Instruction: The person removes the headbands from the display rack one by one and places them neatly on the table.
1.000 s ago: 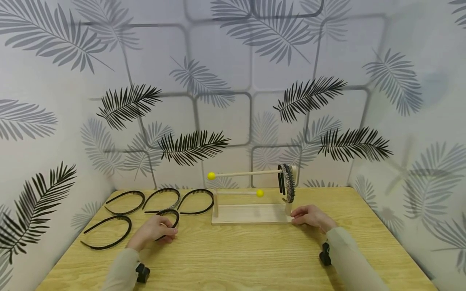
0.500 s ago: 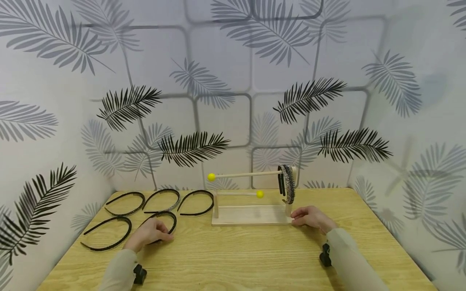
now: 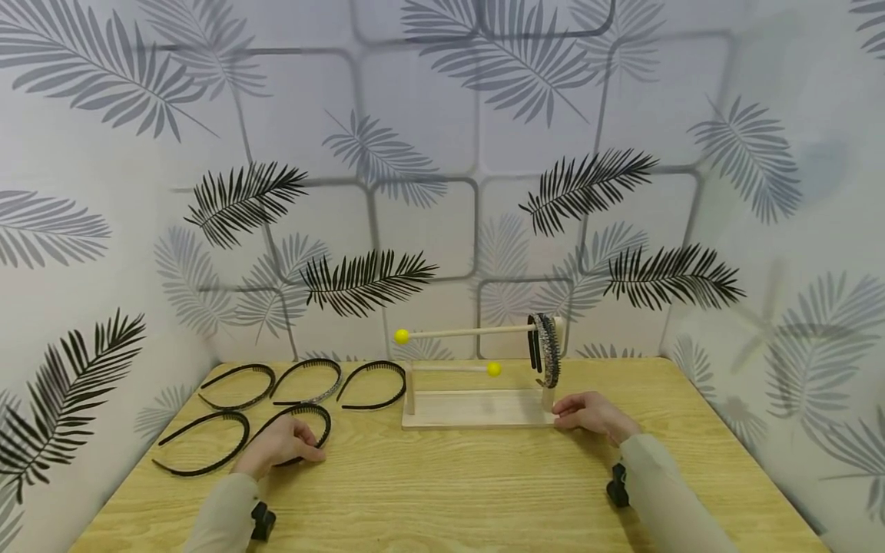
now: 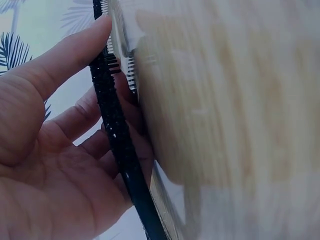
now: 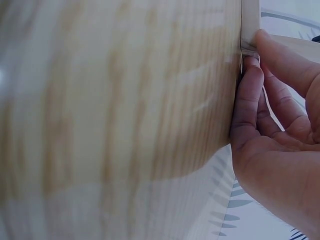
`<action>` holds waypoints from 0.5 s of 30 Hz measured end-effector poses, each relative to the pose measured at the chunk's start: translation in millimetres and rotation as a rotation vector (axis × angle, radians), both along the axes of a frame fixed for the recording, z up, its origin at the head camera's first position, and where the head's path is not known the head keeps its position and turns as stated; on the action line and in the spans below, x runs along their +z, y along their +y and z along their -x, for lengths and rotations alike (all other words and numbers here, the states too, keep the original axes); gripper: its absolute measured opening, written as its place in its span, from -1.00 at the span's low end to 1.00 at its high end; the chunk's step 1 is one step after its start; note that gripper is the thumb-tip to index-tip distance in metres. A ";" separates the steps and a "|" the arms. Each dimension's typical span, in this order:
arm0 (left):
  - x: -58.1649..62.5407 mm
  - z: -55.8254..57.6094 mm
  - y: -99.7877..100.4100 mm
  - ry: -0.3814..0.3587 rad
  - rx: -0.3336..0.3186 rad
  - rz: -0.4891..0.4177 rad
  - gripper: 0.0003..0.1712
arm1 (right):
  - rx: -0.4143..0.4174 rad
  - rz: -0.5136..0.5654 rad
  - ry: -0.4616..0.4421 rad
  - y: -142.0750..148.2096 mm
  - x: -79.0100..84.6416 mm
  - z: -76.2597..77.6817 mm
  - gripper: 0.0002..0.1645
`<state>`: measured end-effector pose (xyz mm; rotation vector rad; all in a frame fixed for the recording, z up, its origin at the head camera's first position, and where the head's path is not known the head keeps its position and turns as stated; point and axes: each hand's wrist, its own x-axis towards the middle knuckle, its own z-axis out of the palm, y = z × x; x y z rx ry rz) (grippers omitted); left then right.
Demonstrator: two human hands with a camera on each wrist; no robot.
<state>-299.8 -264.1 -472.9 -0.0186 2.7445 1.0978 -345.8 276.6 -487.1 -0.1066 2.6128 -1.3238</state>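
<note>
On the desk, the left hand pinches a black headband; the right hand pinches the wooden rack at its base.

Legible markings, from where I stand: none. I can read no text, label, brand, number or sign, either by the fingers of the left hand or by those of the right hand.
</note>
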 end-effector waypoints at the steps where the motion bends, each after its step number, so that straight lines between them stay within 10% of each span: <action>1: 0.1 0.2 -0.6 0.001 -0.002 0.002 -0.72 | 0.004 0.003 0.001 -0.1 -0.1 0.0 -0.68; 15: 2.9 -4.0 -7.8 0.019 -0.028 0.002 -0.72 | 0.018 0.031 -0.010 0.2 -2.0 1.1 -0.66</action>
